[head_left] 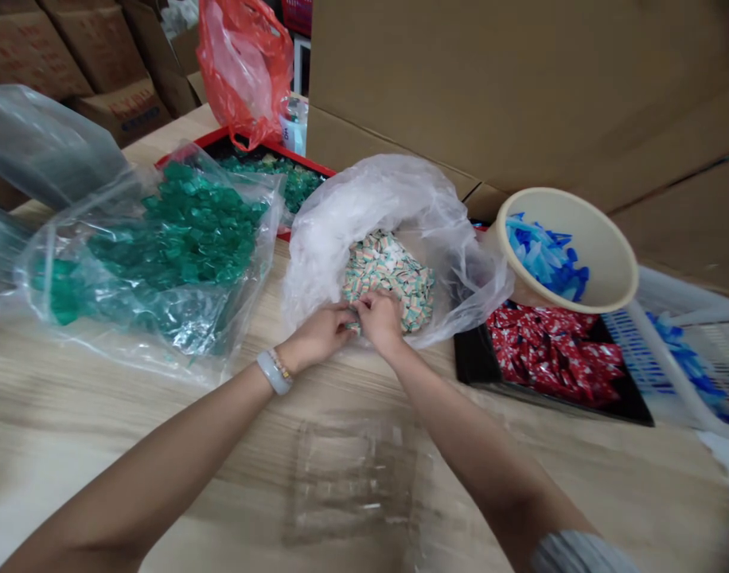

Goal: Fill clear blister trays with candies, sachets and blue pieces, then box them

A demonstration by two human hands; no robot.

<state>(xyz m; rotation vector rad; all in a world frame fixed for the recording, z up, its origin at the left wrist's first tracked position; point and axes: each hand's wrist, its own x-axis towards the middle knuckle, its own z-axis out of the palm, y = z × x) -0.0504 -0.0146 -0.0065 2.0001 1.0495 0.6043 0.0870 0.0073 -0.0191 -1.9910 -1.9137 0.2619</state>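
A crumpled clear plastic bag (322, 231) lies spread on the table, and a heap of small striped pieces (394, 274) in pale orange, green and white shows in its mouth. My left hand (321, 334), with a pale bangle at the wrist, is at the near edge of this heap with its fingers closed. Beside it, almost touching, my right hand (377, 320) pinches with its thumb and fingers over the near pieces. What sits between the fingertips of either hand is too small and blurred to name. In front of my hands lies a clear plastic compartment tray (356, 477).
Left lies a clear bag of green pieces (203, 231). Behind stand a red-rimmed tray (221, 137) and a red plastic bag (245, 72). At right, a beige bowl (603, 255) of blue pieces overhangs a black tray (477, 358) of red packets, beside a white basket (687, 298). Cardboard (520, 87) walls the back.
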